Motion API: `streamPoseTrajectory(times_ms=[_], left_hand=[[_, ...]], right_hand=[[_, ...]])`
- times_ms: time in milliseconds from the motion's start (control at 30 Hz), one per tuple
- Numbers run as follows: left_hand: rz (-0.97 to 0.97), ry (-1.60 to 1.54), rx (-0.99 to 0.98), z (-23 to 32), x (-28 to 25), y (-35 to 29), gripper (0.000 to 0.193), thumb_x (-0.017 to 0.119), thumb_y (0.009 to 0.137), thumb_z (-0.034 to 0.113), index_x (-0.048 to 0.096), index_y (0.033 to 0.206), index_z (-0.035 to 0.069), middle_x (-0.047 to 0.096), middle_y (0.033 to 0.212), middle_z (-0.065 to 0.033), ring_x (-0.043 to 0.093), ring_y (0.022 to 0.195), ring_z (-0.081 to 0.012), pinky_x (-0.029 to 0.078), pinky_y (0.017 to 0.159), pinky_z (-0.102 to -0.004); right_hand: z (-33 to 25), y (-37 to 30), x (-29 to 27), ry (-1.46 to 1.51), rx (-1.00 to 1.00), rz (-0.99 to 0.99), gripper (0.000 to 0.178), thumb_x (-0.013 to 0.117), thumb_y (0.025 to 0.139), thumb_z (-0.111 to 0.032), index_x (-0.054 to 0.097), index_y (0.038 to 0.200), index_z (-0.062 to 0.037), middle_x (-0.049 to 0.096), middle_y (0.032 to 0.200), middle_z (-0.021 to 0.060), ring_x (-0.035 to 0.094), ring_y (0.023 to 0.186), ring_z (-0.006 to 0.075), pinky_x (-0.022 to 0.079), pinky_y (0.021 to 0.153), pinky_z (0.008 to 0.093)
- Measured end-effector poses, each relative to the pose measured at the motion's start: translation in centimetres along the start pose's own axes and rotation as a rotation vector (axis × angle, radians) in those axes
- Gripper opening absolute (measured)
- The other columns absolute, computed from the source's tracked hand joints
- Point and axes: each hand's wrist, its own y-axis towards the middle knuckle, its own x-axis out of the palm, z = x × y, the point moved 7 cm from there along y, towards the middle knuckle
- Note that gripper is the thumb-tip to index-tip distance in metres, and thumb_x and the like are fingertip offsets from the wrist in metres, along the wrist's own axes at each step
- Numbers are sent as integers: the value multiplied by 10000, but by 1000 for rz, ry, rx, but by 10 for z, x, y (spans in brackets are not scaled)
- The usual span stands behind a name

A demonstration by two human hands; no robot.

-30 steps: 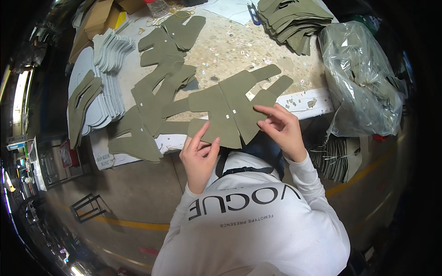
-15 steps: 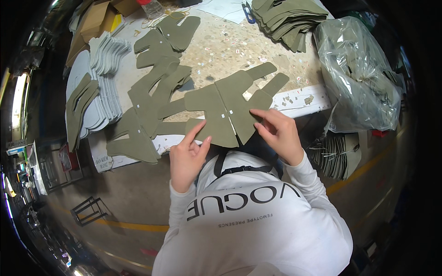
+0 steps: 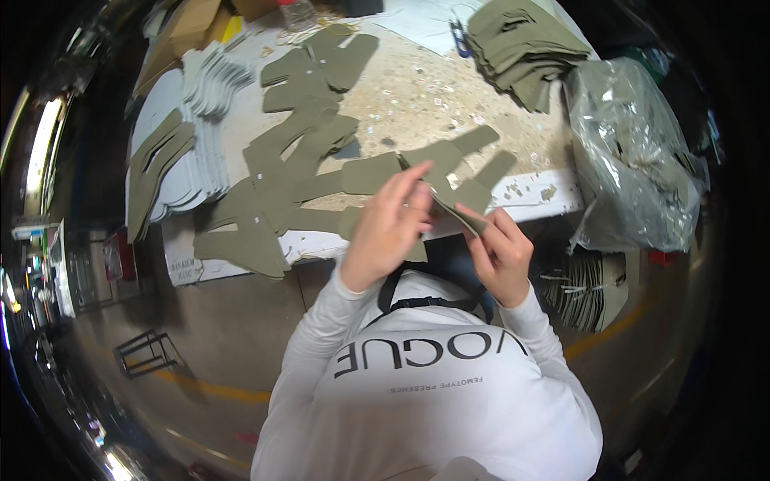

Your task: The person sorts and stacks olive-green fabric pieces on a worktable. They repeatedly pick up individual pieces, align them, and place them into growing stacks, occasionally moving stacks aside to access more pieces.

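Two flat olive cut pieces, thick like felt or leather, lie side by side at the table's near edge. My right hand (image 3: 504, 255) pinches the near corner of the right cut piece (image 3: 473, 192), lifting and bending that edge upward. Over the left cut piece (image 3: 370, 174) is my left hand (image 3: 389, 228), slightly blurred, its fingers stretched toward the raised edge. Whether its fingertips touch that edge is unclear. My left hand covers much of the left piece. More olive cut pieces (image 3: 255, 228) with small white stickers lie overlapping to the left.
Grey-white cut pieces (image 3: 184, 164) are stacked at the left, with olive ones on top. A pile of olive pieces (image 3: 521, 48) sits far right beside blue snips (image 3: 459, 38). A clear plastic bag (image 3: 622, 152) bulges at the right. Paper scraps dot the table (image 3: 401, 88).
My left hand has moved right and away from me, across the left piece. My right hand has closed on the right piece's near corner and raised it. The view has shifted slightly.
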Motion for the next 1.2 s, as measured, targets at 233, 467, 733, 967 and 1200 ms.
streamPoseTrajectory(times_ms=[233, 467, 733, 967, 1200], left_hand=[[-32, 409, 280, 40, -16, -20, 533, 578, 823, -60, 609, 1328, 105, 603, 1223, -111, 523, 664, -30, 476, 586, -210], [161, 462, 32, 30, -140, -64, 507, 593, 802, -77, 618, 1293, 46, 613, 1122, -73, 493, 646, -6, 419, 583, -154], [360, 526, 56, -8, -145, -81, 528, 677, 809, -26, 600, 1320, 82, 566, 1240, -66, 416, 683, -53, 432, 604, -172], [369, 403, 48, -14, -148, -78, 538, 677, 808, -29, 602, 1329, 83, 556, 1285, -68, 398, 691, -42, 411, 588, -167], [203, 270, 87, -20, -97, -60, 542, 682, 819, -31, 585, 1343, 66, 555, 1269, -60, 418, 704, -44, 402, 573, -155]], right_hand=[[-1, 2, -5, 190, 55, -64, 352, 743, 741, -19, 732, 1092, -47, 536, 704, 46, 504, 569, 116, 416, 527, 254], [24, 24, 16, 319, 245, -35, 264, 628, 877, 10, 715, 1121, -40, 555, 793, 39, 528, 681, 96, 415, 614, 211], [16, 41, 69, 819, 331, -211, 649, 571, 927, -20, 303, 1516, -65, 402, 1466, 161, 396, 1375, 253, 398, 1070, 379], [3, 35, 87, 648, 252, -269, 713, 660, 828, 34, 417, 1476, -141, 569, 1182, 53, 470, 749, 82, 450, 677, 213], [54, 32, 24, 644, 425, -377, 540, 591, 874, 64, 500, 1399, -23, 557, 1314, 60, 509, 998, 89, 423, 873, 235]])
